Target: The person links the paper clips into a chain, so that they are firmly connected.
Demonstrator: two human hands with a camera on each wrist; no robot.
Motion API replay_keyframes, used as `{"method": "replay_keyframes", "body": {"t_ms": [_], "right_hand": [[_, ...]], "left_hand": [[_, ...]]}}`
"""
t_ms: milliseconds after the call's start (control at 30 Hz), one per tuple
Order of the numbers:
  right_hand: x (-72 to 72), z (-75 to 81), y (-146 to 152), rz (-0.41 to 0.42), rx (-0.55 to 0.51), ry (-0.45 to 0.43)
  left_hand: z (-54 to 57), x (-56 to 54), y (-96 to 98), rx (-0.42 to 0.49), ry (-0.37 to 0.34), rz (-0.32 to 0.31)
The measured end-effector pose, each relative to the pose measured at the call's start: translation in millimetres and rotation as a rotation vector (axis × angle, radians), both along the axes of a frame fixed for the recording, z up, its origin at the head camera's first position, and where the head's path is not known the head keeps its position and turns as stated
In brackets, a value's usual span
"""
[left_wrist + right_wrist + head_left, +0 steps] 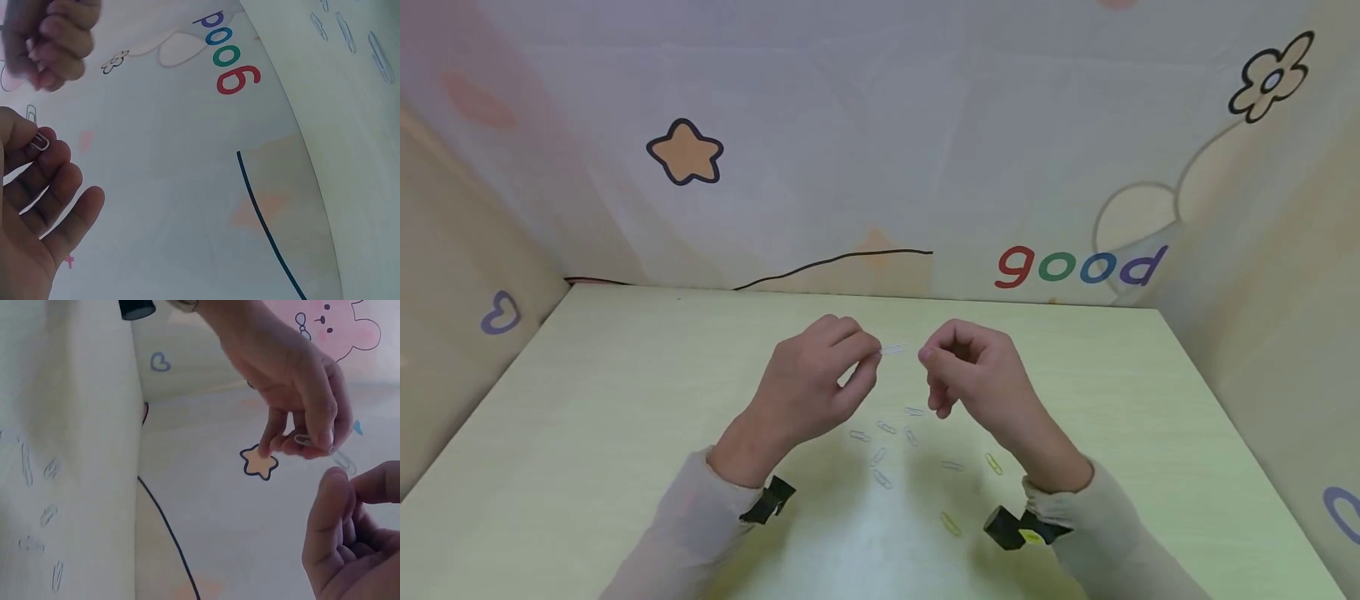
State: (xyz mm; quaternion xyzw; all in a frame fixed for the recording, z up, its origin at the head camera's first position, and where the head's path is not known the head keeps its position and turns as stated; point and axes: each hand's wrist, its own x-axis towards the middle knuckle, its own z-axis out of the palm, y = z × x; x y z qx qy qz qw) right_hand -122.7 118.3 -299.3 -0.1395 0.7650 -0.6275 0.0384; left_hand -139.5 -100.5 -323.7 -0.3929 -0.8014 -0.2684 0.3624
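Note:
My left hand (816, 379) is raised above the table, pinching a pale paper clip (893, 349) between thumb and index finger. One looped end of the clip (41, 142) lies against the fingers in the left wrist view, and a wire loop sticks out past the fingertips; whether this is one clip or two I cannot tell. Facing it, my right hand (981, 367) has its fingers curled, thumb and index tips together, a small gap from the clip's end. Nothing shows between those fingertips. Below both hands, several pale paper clips (886, 427) lie scattered.
On the pale table (625, 400), a yellow paper clip (993, 464) lies under the right wrist, and another yellow clip (951, 524) is nearer the front. A printed backdrop (850, 150) stands along the back and sides. Each sleeve carries a black strap.

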Motion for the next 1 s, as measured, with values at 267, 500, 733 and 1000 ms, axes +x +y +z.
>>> {"method": "replay_keyframes", "body": {"t_ms": [267,500,733,1000], "right_hand": [[-27.9,-33.3,9.1,0.080,0.419,-0.012],[-52.7,-67.5,9.9,0.224,0.812,0.135],[-61.0,-89.8,-2.7,0.259,1.014,0.193],[-58.0,-95.1,-8.2,0.239,1.071,0.202]], "left_hand": [[2.4,-2.2,-5.8,0.031,-0.010,-0.002],[2.6,-1.7,-9.0,0.043,-0.025,-0.004],[0.5,-1.0,-9.6,0.044,-0.047,0.003],[-0.7,-3.1,-9.2,0.035,-0.055,0.008]]}}
